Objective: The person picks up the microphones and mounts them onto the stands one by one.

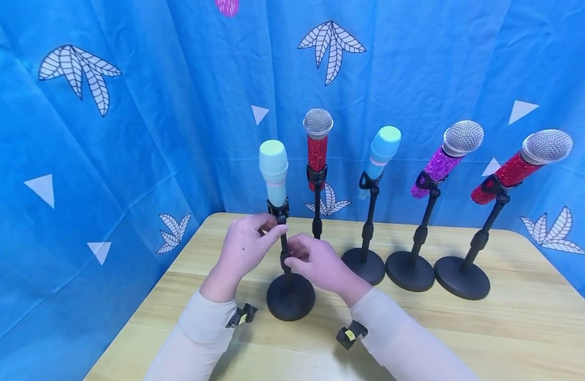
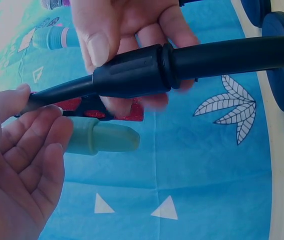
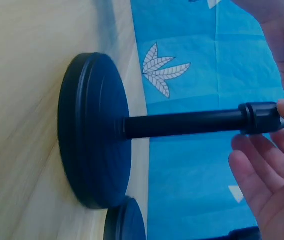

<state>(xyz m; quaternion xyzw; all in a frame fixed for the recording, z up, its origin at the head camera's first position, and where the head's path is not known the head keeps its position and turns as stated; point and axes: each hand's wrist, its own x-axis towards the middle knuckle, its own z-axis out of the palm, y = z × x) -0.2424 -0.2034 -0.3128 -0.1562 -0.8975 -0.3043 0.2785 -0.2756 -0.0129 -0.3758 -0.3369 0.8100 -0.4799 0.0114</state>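
A light blue microphone (image 1: 274,172) sits upright in the clip of a black microphone stand (image 1: 291,299) at the front of the group. My left hand (image 1: 247,241) pinches the thin upper rod just under the clip, thumb against fingertips. Lower down, my right hand (image 1: 318,264) holds the thick collar (image 2: 131,70) midway up the pole, its thumb on the near side and fingers behind. The round base (image 3: 94,130) rests flat on the wooden table (image 1: 216,248).
Behind stands a red glitter microphone (image 1: 317,151) on its own stand. To the right, more stands hold another light blue microphone (image 1: 382,148), a purple glitter one (image 1: 440,164) and a second red one (image 1: 516,169). A blue patterned curtain (image 1: 145,132) hangs along the table's back and left edges.
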